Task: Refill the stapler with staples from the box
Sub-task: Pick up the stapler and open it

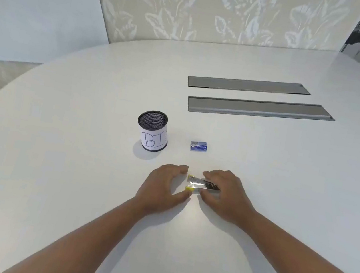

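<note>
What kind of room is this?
Probably an office meeting room: a big white oval table with grey cable hatches set in it, plus a mesh pen cup and stapler.

Both hands meet at the stapler (200,184) on the white table (282,198), left hand (162,187) touching its yellow end, right hand (226,192) gripping its metal body.

Right hand (224,191) covers stapler (200,184) rear; staple box (198,146) print unreadable; cup (153,131) label cut at "BI".
</note>
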The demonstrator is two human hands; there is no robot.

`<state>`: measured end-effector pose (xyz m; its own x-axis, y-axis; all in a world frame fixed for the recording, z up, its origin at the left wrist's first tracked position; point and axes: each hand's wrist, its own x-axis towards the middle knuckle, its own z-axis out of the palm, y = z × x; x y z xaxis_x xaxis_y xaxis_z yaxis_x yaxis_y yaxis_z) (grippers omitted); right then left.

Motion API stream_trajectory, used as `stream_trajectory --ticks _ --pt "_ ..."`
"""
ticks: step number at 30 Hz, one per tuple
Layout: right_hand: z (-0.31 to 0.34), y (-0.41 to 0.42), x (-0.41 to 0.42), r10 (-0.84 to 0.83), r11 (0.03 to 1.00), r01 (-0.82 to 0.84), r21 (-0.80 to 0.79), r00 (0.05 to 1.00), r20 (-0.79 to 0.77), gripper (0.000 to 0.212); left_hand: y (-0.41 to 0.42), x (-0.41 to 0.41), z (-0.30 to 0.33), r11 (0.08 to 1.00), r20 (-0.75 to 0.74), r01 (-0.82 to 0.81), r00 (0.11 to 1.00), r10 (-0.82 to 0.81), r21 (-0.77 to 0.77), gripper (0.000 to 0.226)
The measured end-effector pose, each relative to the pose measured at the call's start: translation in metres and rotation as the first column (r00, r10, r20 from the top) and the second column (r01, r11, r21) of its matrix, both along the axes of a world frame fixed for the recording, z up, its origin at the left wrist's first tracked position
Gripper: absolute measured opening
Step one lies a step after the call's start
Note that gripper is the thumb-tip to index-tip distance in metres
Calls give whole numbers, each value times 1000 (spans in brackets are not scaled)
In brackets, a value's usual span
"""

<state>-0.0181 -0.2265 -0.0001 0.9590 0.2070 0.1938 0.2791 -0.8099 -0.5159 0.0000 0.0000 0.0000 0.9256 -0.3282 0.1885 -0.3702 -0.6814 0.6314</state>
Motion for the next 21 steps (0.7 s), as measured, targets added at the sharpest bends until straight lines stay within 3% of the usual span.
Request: stream_trajectory --ticks 3,7,12,16,21 --pt "1 -1 0 43 998 -40 49 998 -45 51 0 2 -1 999 13 25 1000 -26 22 56" --pt "3 4 2 74 994 -69 82 996 -54 26 0 3 0 1000 -27 24 999 -24 8 49" --pt "6 4 1 83 988 -67 142 991 -103 19 -1 4 1 999 -68 13 998 -15 -35 46" --pt "11 6 -3 37 941 25 336 983 -178 9 -3 5 3 976 -218 -16 975 -33 -219 48" --pt "12 16 -5 55 771 120 625 966 -252 7 -16 -1 14 859 -319 -91 944 -87 -504 35"
